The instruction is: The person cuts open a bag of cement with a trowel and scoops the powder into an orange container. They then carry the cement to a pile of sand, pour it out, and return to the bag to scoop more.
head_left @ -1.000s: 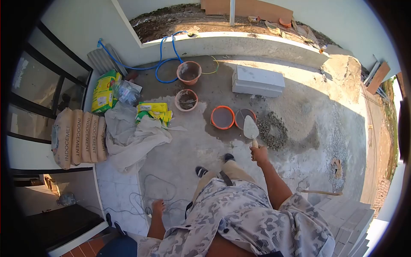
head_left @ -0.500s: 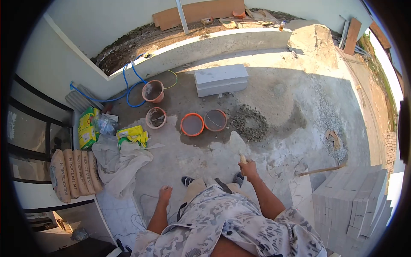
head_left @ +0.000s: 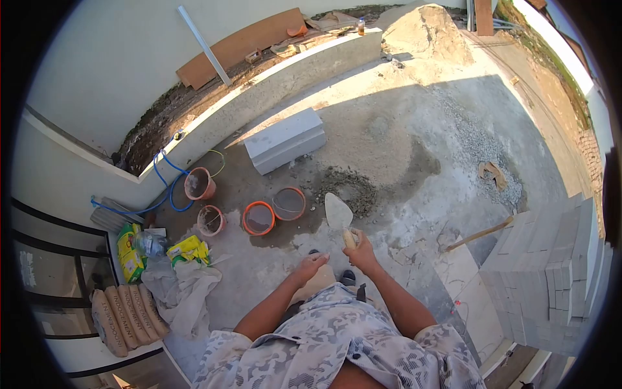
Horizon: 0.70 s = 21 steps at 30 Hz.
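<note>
My right hand (head_left: pixel 361 253) grips a pointed trowel (head_left: pixel 338 212) by its pale handle, blade pointing forward and facing up. The blade is whitish and lies in view just short of a ring-shaped heap of wet grey mortar (head_left: pixel 329 179). My left hand (head_left: pixel 310 267) is to the left of the trowel handle, apart from it, with its fingers curled together and nothing visible in them. Ahead of it stand an orange-rimmed bucket (head_left: pixel 260 219) and a second bucket (head_left: pixel 289 203), both holding grey contents.
Two more buckets, one dirty (head_left: pixel 210 221) and one by a blue hose (head_left: pixel 176 202), stand left. White blocks (head_left: pixel 285 141) lie near the low wall (head_left: pixel 311 68). Cement bags (head_left: pixel 126 318) are at left, stacked grey blocks (head_left: pixel 544 272) at right, beside a wooden handle (head_left: pixel 478 234).
My view has turned to the right. My left hand has risen and moved inward toward the trowel. The trowel, still in my right hand, has come nearer my body's middle.
</note>
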Each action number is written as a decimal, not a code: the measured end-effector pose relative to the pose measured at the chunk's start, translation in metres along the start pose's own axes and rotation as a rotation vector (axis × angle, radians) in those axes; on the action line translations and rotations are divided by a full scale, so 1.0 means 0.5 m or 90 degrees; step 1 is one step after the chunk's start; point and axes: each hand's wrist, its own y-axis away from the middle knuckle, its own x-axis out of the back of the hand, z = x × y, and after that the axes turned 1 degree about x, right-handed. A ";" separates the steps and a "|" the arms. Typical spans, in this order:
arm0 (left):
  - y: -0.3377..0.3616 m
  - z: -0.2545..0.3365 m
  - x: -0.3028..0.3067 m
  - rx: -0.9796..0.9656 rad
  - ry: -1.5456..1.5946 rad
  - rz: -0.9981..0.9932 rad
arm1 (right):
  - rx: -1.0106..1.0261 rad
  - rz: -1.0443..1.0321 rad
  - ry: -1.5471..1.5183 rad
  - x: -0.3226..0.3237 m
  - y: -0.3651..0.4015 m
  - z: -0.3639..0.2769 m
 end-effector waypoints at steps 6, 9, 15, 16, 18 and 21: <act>-0.148 0.143 -0.049 0.108 0.470 -0.246 | 0.181 0.109 0.023 0.002 -0.093 -0.019; -0.209 0.213 -0.044 0.085 0.395 -0.284 | 0.152 0.111 0.052 0.050 -0.098 -0.084; -0.314 0.374 -0.055 0.078 0.401 -0.313 | 0.134 0.139 0.051 0.135 -0.189 -0.157; -0.345 0.383 -0.058 0.067 0.399 -0.325 | 0.171 0.185 0.083 0.145 -0.206 -0.157; -0.388 0.422 -0.068 0.050 0.401 -0.333 | 0.173 0.168 0.013 0.174 -0.241 -0.160; -0.437 0.502 -0.079 0.054 0.441 -0.373 | 0.089 0.103 -0.128 0.256 -0.250 -0.197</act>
